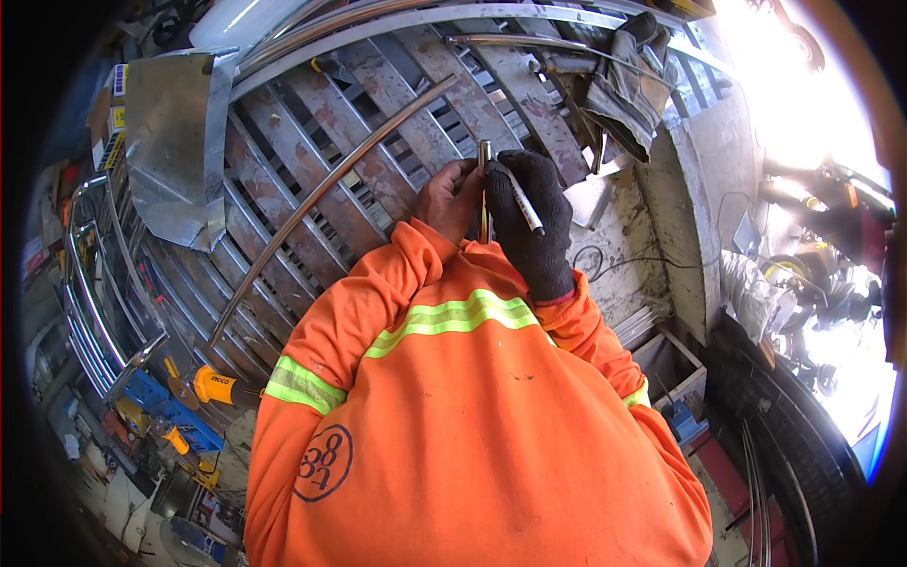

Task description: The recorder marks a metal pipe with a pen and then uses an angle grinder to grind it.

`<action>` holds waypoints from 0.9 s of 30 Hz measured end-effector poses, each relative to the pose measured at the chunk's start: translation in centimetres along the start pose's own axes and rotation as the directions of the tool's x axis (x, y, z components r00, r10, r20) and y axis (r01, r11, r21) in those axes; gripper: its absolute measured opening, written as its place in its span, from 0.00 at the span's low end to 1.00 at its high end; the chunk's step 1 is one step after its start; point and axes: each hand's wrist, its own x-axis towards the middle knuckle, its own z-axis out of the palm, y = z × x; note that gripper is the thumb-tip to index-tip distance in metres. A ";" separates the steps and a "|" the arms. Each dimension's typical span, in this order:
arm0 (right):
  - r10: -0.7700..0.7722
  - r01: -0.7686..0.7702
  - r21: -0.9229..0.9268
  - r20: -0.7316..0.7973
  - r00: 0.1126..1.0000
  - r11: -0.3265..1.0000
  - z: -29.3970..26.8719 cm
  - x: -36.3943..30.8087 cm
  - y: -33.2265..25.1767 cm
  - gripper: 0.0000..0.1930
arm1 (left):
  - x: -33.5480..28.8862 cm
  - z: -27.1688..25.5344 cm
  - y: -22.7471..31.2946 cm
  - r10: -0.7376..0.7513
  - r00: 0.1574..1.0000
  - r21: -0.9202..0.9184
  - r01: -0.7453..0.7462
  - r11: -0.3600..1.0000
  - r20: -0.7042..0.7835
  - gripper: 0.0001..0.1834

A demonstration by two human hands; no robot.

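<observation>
My bare left hand [449, 200] is closed on a short shiny metal tube [485, 227], which stands lengthwise in front of my chest. My right hand [534, 213], in a dark knit glove, is closed around a white marker pen [521, 200] that slants across its back. The gloved fingers meet the tube from the right, near its far end. Part of the tube is hidden behind the fingers of both hands. Beyond my hands lies a worktop of rusty metal slats [359, 71].
A long thin metal tube [331, 181] lies diagonally across the slats. At the left are a bent sheet of metal [175, 142], a chrome tube frame [90, 274] and a yellow power tool [215, 386]. Work gloves [628, 90] rest at the far right, above an open box [673, 369].
</observation>
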 end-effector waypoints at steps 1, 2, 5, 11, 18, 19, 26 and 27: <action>-0.002 0.002 -0.002 0.001 1.000 1.000 0.0 0.0 0.1 0.12 | -0.1 0.1 0.1 0.002 1.000 -0.008 -0.002 1.000 -0.002 0.24; -0.003 0.003 -0.001 0.001 1.000 1.000 0.0 0.0 0.1 0.12 | -0.1 0.2 0.2 0.004 1.000 -0.016 -0.004 1.000 -0.004 0.24; -0.022 0.022 0.005 -0.004 1.000 1.000 0.0 -0.1 0.0 0.12 | 0.1 -0.1 -0.1 0.001 1.000 0.006 -0.001 1.000 0.011 0.23; -0.001 0.001 0.047 0.002 1.000 0.999 0.0 -0.1 0.0 0.12 | 0.2 -0.1 -0.4 0.017 1.000 -0.006 -0.017 1.000 -0.003 0.23; -0.005 0.004 0.036 0.029 1.000 0.999 -0.1 0.0 -0.2 0.11 | 0.2 -0.2 -0.6 0.021 1.000 0.003 -0.021 1.000 -0.007 0.23; 0.013 -0.014 0.038 0.038 0.999 0.999 -0.1 0.0 -0.2 0.11 | 0.1 -0.2 -0.5 -0.005 1.000 -0.020 0.005 1.000 -0.004 0.22; -0.012 0.011 0.039 0.044 0.999 0.999 0.1 0.0 0.2 0.11 | 0.3 -0.4 -0.9 -0.020 1.000 -0.034 0.020 0.999 0.009 0.22; -0.028 0.027 0.034 0.041 0.999 0.999 0.1 0.0 0.2 0.11 | 0.3 -0.4 -1.0 -0.020 1.000 -0.034 0.020 0.999 0.008 0.22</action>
